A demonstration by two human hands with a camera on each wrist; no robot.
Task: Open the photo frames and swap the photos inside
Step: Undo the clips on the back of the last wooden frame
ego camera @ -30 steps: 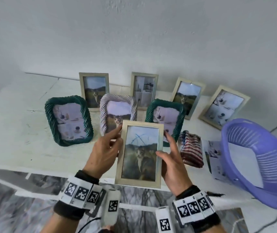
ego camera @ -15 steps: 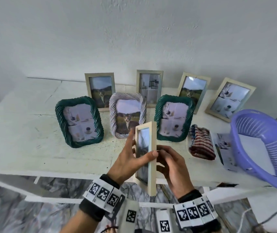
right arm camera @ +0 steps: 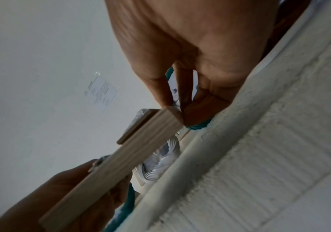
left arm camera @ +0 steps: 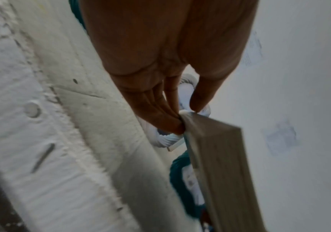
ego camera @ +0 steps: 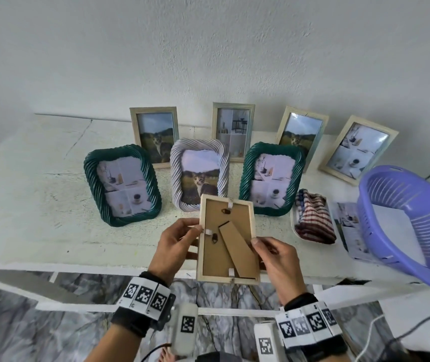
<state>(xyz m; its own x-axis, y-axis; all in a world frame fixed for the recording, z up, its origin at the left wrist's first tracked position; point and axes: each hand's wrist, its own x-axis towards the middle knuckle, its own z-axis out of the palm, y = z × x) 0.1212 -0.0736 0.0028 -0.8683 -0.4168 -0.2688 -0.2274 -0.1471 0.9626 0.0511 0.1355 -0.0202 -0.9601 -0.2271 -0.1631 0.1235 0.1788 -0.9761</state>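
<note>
Head view: my left hand [ego camera: 176, 246] and right hand [ego camera: 276, 259] grip the upright wooden frame [ego camera: 225, 242] by its long edges, cardboard back facing me; its side clip [ego camera: 208, 232] lies nearest my left thumb.

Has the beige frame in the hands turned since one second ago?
Yes. The beige frame now shows its cardboard back to the camera, while the white twisted frame behind it stands unchanged. Both hands hold its sides.

head view looks down over the table [ego camera: 25, 205]; both wrist views look closely along the hands, sharing the held frame [left arm camera: 220, 164]
</note>
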